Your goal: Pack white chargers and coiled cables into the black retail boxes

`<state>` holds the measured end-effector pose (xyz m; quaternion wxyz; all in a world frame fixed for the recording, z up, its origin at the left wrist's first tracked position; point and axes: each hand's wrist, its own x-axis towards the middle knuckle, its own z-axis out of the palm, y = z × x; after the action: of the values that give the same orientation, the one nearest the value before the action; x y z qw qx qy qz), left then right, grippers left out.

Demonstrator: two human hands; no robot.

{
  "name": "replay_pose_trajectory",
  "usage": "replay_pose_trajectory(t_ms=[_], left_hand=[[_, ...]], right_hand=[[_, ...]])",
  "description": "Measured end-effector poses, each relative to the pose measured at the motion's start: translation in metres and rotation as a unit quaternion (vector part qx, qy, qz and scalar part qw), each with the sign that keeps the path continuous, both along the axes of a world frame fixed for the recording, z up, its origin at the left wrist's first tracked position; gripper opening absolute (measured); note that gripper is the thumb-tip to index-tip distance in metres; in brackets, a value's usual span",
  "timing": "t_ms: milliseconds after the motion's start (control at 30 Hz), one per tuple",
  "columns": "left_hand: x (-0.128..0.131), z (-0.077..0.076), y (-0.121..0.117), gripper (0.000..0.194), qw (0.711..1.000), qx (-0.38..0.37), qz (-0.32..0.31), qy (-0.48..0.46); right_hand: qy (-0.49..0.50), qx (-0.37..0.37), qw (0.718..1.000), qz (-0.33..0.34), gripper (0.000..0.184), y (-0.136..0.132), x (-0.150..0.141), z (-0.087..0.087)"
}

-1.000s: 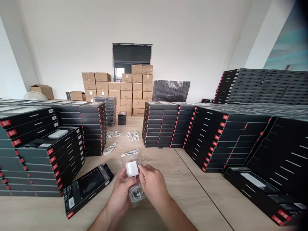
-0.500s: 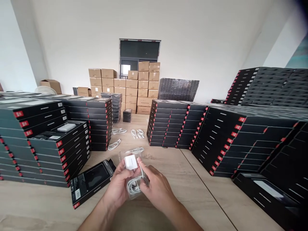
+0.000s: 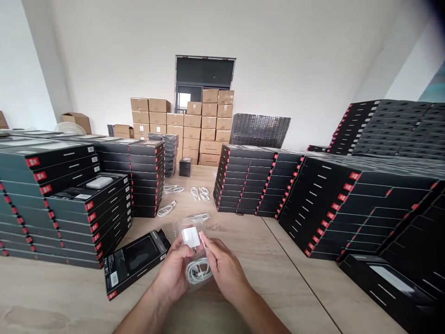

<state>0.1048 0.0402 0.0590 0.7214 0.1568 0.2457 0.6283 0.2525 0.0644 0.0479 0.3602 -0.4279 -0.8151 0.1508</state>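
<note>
My left hand (image 3: 174, 271) grips a clear plastic tray (image 3: 180, 226) from its left side, thumb over the near edge of a white charger plug (image 3: 190, 237). In the lower part of the tray lies a coiled white cable (image 3: 198, 273). My right hand (image 3: 224, 266) is closed at the tray's right side, with its fingertips pinching part of the white cable beside the charger. Left of my hands, a black box (image 3: 137, 260) with its far end flap open lies on the table. Just beyond the tray is another white cable (image 3: 200, 217).
Stacks of black boxes with red corners stand on the left (image 3: 69, 218) and right (image 3: 323, 199). More coiled white cables (image 3: 167, 208) lie on the wooden table (image 3: 250, 236). An open black box (image 3: 385, 283) sits at the right. Cardboard cartons (image 3: 193, 132) rise at the back.
My right thumb has come up from the coiled cable towards the charger, leaving more of the coil visible. My left hand keeps its hold on the tray. The view has shifted slightly.
</note>
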Motion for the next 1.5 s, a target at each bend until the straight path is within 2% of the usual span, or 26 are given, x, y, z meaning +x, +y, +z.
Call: replay_pose_trajectory(t_ms=[133, 233, 467, 567, 633, 733, 800, 900, 967, 1067, 1167, 1300, 1333, 1400, 1433, 1467, 1500], left_hand=[[-0.001, 0.004, -0.002, 0.049, 1.000, -0.017, -0.005, 0.001], [-0.002, 0.005, -0.002, 0.047, 1.000, -0.006, -0.005, 0.002], [-0.001, 0.005, -0.006, 0.038, 0.999, 0.011, -0.044, -0.011], [-0.005, 0.007, -0.003, 0.041, 0.999, 0.021, -0.042, 0.005], [-0.009, 0.010, -0.001, 0.045, 0.998, 0.024, -0.049, 0.017], [-0.016, 0.012, 0.000, 0.048, 0.996, 0.024, -0.075, 0.028], [-0.019, 0.011, 0.000, 0.051, 0.996, 0.023, -0.083, 0.037], [-0.021, 0.007, 0.000, 0.058, 0.994, 0.028, -0.091, 0.047], [-0.022, 0.005, 0.001, 0.058, 0.994, 0.027, -0.097, 0.046], [-0.025, 0.004, 0.002, 0.053, 0.994, 0.026, -0.095, 0.050], [-0.023, 0.003, -0.001, 0.047, 0.986, 0.021, -0.141, 0.082], [-0.015, 0.004, -0.009, 0.048, 0.958, 0.050, -0.218, 0.181], [-0.016, 0.005, -0.009, 0.053, 0.951, 0.070, -0.211, 0.214], [-0.025, 0.006, -0.005, 0.066, 0.928, 0.116, -0.137, 0.327], [-0.033, 0.007, -0.001, 0.071, 0.899, 0.134, -0.079, 0.409], [-0.043, 0.007, 0.003, 0.074, 0.851, 0.150, -0.009, 0.504], [-0.055, 0.006, 0.008, 0.075, 0.785, 0.153, 0.049, 0.598]], right_hand=[[0.069, -0.048, 0.996, 0.029, 0.044, -0.003, -0.002, 0.004], [0.069, -0.071, 0.994, 0.043, 0.045, -0.003, 0.001, 0.006], [0.006, -0.009, 1.000, 0.000, 0.052, -0.004, -0.006, -0.006], [0.044, -0.023, 0.999, 0.009, 0.051, -0.005, -0.010, -0.008], [0.108, -0.054, 0.992, 0.025, 0.049, -0.003, -0.008, -0.006], [0.246, -0.163, 0.955, 0.024, 0.050, 0.003, 0.003, -0.002], [0.338, -0.248, 0.908, 0.017, 0.054, 0.009, 0.011, 0.001], [0.417, -0.323, 0.849, 0.031, 0.053, 0.013, 0.019, 0.003], [0.422, -0.351, 0.834, 0.053, 0.050, 0.013, 0.020, 0.005], [0.415, -0.372, 0.827, 0.078, 0.050, 0.008, 0.018, 0.007], [0.425, -0.370, 0.822, 0.085, 0.054, 0.004, 0.016, 0.011], [0.398, -0.374, 0.833, 0.089, 0.051, 0.000, 0.021, 0.015], [0.389, -0.377, 0.836, 0.086, 0.047, 0.000, 0.023, 0.016], [0.392, -0.380, 0.835, 0.070, 0.038, 0.002, 0.027, 0.017], [0.411, -0.381, 0.826, 0.056, 0.034, 0.005, 0.030, 0.016], [0.439, -0.382, 0.812, 0.039, 0.032, 0.007, 0.032, 0.015], [0.469, -0.383, 0.796, 0.022, 0.030, 0.010, 0.034, 0.014]])
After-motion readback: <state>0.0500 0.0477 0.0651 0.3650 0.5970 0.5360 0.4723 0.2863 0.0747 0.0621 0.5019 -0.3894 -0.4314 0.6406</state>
